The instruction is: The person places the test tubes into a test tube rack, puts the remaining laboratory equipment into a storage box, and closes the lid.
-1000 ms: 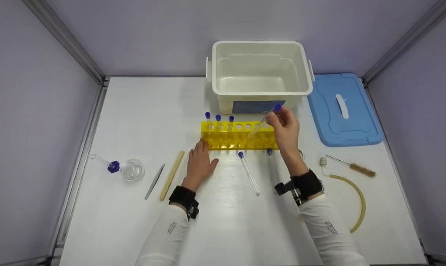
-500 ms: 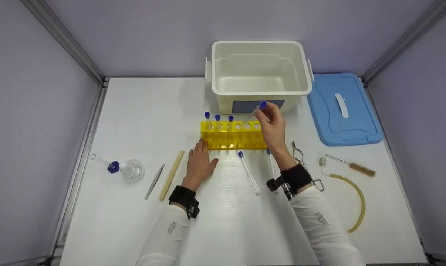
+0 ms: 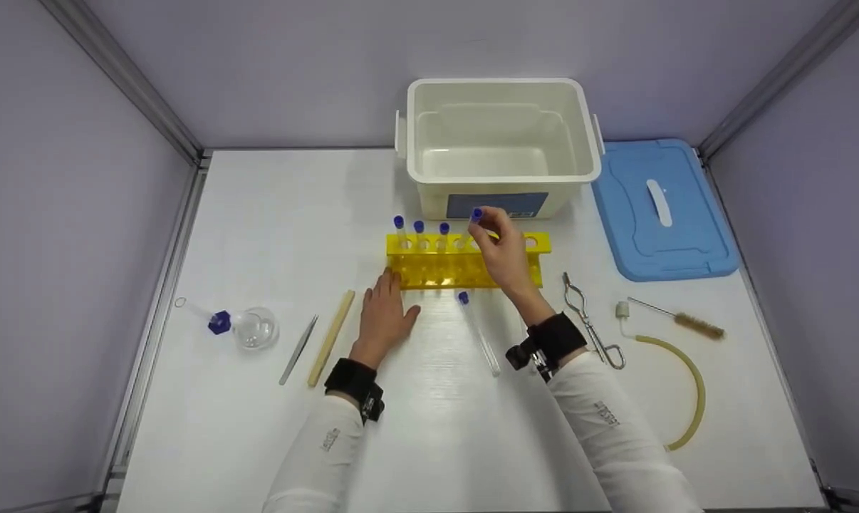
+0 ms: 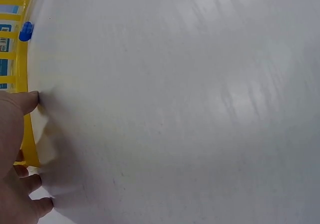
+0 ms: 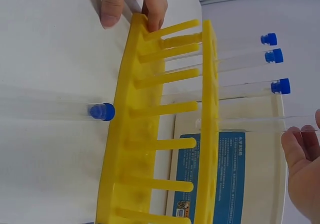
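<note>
On the white tabletop point(image 3: 258, 214), a yellow rack point(image 3: 444, 267) holds three blue-capped tubes point(image 3: 419, 231); the right hand point(image 3: 502, 253) pinches a fourth tube point(image 3: 476, 216) in its grip. The left hand point(image 3: 383, 313) rests flat against the rack, grip relaxed. One tube point(image 3: 478, 332) lies loose.

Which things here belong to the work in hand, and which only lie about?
In the work: right hand pinching a capped tube over the yellow rack; left hand touching the rack; loose tube on the table.

Lying about: white bin, blue lid, flask, tweezers, brush.
</note>
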{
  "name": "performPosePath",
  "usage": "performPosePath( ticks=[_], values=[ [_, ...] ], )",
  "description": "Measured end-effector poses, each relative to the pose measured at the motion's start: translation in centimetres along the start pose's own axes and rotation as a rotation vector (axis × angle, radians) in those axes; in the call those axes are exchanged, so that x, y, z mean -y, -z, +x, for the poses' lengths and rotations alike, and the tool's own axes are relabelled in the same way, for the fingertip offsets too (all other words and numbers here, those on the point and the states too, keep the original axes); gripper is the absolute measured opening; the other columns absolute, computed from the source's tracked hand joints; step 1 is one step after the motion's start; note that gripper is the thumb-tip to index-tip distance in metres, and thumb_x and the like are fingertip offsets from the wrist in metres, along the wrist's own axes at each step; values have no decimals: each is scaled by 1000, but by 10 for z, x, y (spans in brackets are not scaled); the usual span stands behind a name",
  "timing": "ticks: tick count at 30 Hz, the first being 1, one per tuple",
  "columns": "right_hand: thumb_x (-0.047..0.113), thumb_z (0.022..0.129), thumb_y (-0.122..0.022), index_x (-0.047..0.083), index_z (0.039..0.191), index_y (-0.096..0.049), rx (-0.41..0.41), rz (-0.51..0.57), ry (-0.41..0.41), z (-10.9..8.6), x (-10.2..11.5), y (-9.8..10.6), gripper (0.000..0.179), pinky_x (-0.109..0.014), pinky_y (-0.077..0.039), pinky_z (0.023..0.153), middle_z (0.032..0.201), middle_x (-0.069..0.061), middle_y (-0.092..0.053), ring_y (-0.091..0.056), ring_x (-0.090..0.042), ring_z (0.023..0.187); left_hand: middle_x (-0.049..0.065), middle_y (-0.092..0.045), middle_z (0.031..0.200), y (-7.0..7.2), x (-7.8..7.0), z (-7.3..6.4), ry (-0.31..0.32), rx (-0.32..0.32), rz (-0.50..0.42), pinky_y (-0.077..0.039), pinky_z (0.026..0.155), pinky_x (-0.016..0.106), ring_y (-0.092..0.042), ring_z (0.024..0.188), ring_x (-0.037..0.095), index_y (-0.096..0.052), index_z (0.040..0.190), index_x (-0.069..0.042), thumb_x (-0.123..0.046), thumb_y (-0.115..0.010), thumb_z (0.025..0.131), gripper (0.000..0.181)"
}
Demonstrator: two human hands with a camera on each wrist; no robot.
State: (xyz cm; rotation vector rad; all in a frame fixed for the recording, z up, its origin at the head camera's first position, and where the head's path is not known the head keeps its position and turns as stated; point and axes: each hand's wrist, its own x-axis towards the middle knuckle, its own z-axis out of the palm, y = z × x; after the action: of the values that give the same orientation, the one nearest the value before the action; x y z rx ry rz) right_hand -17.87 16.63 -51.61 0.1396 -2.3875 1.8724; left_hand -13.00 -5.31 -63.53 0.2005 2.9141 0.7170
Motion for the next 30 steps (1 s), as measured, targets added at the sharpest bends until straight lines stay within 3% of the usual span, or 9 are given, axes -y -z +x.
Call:
performPosePath(
  ticks=[5, 18, 30],
  values=[
    [6, 105, -61, -7, 132, -58, 16, -11, -43, 2, -7, -3, 30, -49, -55, 111, 127, -29, -64, -66, -36, 123, 29, -31, 167, 0, 2, 1, -3, 14, 4, -31, 127, 60, -37, 154, 43, -34, 158, 9, -34, -65, 102, 77],
    [8, 105, -62, -4, 132, -61, 16, -72, -140, 5, -18, -9, 30, -48, -53, 114, 131, -28, -65, -65, -37, 126, 28, -30, 168, 2, 2, 3, 2, 29, 20, -32, 127, 58, -37, 154, 43, -34, 159, 8, -36, -66, 102, 78],
    [6, 103, -64, -5, 129, -65, 12, -134, -102, 4, -26, -15, 28, -48, -57, 107, 125, -27, -69, -68, -39, 122, 28, -34, 166, -2, 1, 2, -14, 4, 22, -34, 125, 59, -41, 151, 43, -37, 157, 9, -35, -68, 100, 78]
  ],
)
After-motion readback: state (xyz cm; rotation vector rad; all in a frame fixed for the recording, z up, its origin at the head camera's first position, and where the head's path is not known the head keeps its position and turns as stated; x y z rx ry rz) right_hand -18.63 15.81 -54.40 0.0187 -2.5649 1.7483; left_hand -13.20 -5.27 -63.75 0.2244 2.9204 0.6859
